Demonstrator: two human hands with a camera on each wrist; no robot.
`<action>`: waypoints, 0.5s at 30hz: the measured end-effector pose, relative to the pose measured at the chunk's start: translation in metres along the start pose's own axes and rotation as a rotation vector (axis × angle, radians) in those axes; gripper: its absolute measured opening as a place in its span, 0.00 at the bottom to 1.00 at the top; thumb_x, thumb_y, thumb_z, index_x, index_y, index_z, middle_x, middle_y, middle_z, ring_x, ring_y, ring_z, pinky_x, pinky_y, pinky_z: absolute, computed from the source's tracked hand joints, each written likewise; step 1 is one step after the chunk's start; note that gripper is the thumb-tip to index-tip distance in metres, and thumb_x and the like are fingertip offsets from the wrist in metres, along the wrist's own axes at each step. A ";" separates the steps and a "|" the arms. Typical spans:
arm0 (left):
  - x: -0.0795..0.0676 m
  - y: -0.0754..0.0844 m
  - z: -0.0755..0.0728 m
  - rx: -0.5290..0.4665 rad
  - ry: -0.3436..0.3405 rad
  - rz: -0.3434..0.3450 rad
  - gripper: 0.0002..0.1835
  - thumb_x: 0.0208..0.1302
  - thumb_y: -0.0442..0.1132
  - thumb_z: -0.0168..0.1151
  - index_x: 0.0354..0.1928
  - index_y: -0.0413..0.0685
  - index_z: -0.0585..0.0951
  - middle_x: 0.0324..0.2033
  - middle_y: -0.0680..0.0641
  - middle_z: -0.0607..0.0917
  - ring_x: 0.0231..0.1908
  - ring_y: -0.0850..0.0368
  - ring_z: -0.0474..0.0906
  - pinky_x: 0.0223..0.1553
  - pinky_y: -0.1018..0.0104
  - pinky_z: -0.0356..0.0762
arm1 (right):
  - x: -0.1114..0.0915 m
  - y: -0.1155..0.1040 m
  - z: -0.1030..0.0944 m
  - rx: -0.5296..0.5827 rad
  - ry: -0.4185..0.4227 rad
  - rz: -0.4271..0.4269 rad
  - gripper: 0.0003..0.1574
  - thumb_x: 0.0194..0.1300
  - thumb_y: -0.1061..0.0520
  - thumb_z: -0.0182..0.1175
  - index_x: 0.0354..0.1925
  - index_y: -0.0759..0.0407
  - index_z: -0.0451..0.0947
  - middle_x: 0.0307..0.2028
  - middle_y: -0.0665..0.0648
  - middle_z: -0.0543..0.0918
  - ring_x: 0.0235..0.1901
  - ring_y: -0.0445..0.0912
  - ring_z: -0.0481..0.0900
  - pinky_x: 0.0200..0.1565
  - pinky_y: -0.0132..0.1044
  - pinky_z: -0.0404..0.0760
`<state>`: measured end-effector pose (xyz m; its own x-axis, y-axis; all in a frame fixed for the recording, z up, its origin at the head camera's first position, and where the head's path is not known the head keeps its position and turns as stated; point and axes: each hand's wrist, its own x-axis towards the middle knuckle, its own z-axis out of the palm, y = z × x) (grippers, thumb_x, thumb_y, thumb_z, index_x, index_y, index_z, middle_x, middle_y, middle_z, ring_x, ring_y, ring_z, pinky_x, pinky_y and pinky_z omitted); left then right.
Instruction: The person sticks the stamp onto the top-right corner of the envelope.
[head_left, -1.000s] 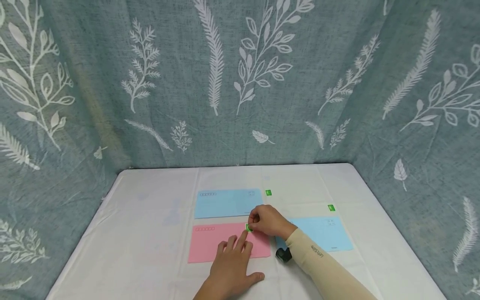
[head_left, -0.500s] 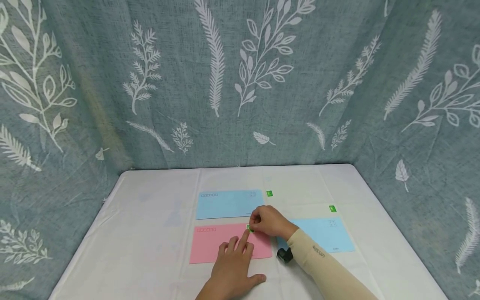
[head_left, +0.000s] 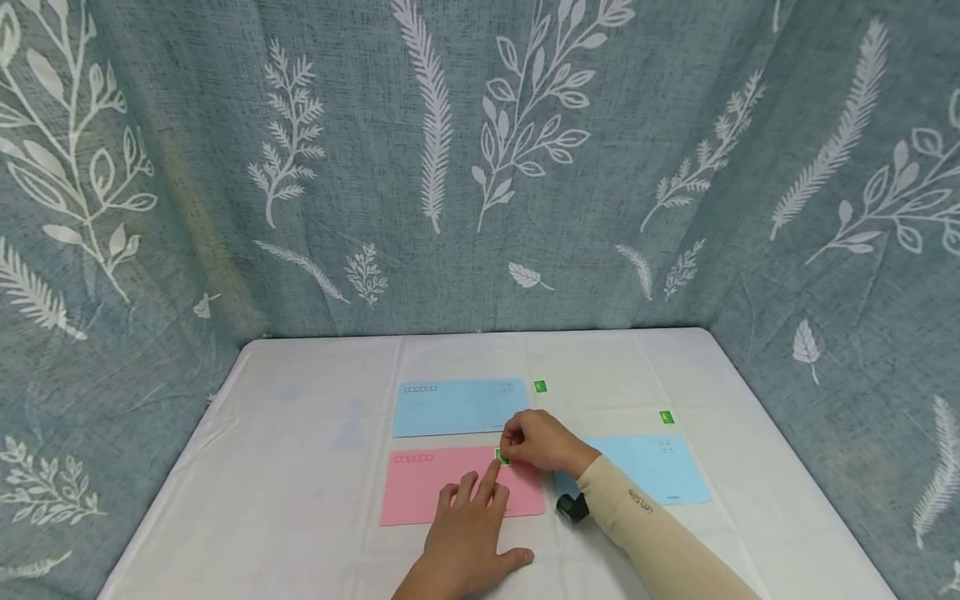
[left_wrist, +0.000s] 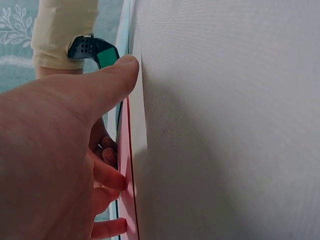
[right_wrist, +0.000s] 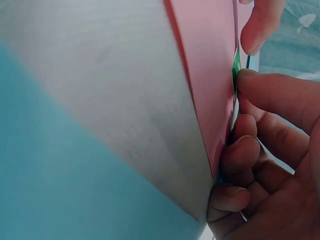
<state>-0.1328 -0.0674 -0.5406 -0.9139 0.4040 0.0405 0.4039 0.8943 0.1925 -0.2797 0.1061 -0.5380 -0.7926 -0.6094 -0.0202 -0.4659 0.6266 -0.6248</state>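
A pink envelope lies flat on the white-covered table, with a small green stamp at its upper right corner. My right hand pinches the stamp's right side; in the right wrist view the thumb lies against the green stamp, and its other fingers curl beneath. My left hand rests on the pink envelope with fingers spread, the index fingertip close to the stamp's lower edge. Whether that fingertip touches the stamp I cannot tell. In the left wrist view, its fingertips meet the pink paper.
One blue envelope lies behind the pink one, another blue envelope to the right, partly under my right forearm. Two loose green stamps, a nearer stamp and a farther stamp, lie on the table. A patterned curtain hangs behind.
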 end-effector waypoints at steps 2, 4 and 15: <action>0.000 0.001 -0.003 0.004 -0.002 -0.002 0.44 0.60 0.76 0.69 0.61 0.47 0.79 0.79 0.42 0.68 0.68 0.41 0.69 0.61 0.42 0.70 | 0.000 0.001 0.000 -0.001 0.002 0.000 0.13 0.71 0.61 0.73 0.29 0.48 0.86 0.25 0.43 0.79 0.28 0.40 0.75 0.33 0.37 0.76; -0.001 0.002 -0.006 0.010 -0.006 -0.006 0.44 0.60 0.76 0.69 0.61 0.47 0.79 0.79 0.43 0.68 0.68 0.41 0.69 0.61 0.42 0.70 | 0.000 0.001 0.001 -0.001 0.005 0.003 0.13 0.71 0.61 0.74 0.29 0.48 0.85 0.25 0.43 0.79 0.28 0.40 0.75 0.34 0.37 0.76; -0.001 0.003 -0.006 0.018 -0.030 -0.014 0.45 0.60 0.77 0.69 0.62 0.47 0.78 0.80 0.43 0.67 0.69 0.41 0.68 0.61 0.43 0.69 | 0.000 0.001 0.001 -0.004 0.014 -0.001 0.13 0.71 0.61 0.74 0.29 0.48 0.86 0.25 0.43 0.80 0.29 0.40 0.75 0.35 0.37 0.77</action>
<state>-0.1312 -0.0664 -0.5345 -0.9181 0.3963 0.0087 0.3916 0.9033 0.1749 -0.2795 0.1062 -0.5396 -0.7977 -0.6030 -0.0090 -0.4677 0.6280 -0.6220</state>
